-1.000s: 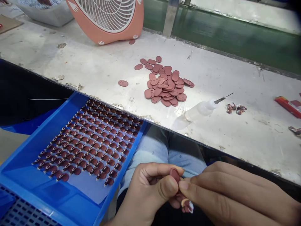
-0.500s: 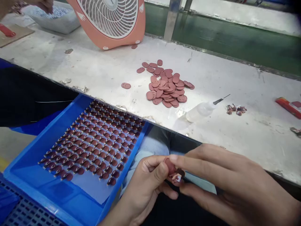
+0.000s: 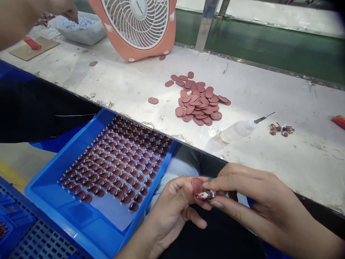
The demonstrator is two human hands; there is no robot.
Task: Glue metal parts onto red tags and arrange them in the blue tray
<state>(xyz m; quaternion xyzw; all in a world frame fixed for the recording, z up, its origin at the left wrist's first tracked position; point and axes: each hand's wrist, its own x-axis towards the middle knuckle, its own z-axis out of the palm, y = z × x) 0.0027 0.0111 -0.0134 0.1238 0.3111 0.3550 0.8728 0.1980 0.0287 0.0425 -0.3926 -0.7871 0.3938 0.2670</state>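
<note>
My left hand (image 3: 172,207) is closed, pinching a reddish-brown oval disc (image 3: 197,184) between thumb and fingers above my lap. A small dark, white and cream painted figure (image 3: 206,195) lies against the disc's lower part. The fingertips of my right hand (image 3: 256,198) close on this figure from the right. A pile of similar discs (image 3: 199,104) with tiny holes lies on the bench. Near the bench edge a translucent squeeze bottle with a needle tip (image 3: 237,130) lies tilted. To its right sits a little cluster of painted figures (image 3: 281,129).
Left of my lap, a blue tray (image 3: 50,196) holds rows of discs with figures attached, on a pale sheet. An orange fan (image 3: 151,54) stands on the bench (image 3: 129,82). Another person's hand (image 3: 68,9) reaches into a grey tub (image 3: 91,36) of white-blue bits.
The view has shifted, so the bench items appear further right. Both hands keep hold of the piece, with the disc and figure turned slightly and the right fingertips moved closer together.
</note>
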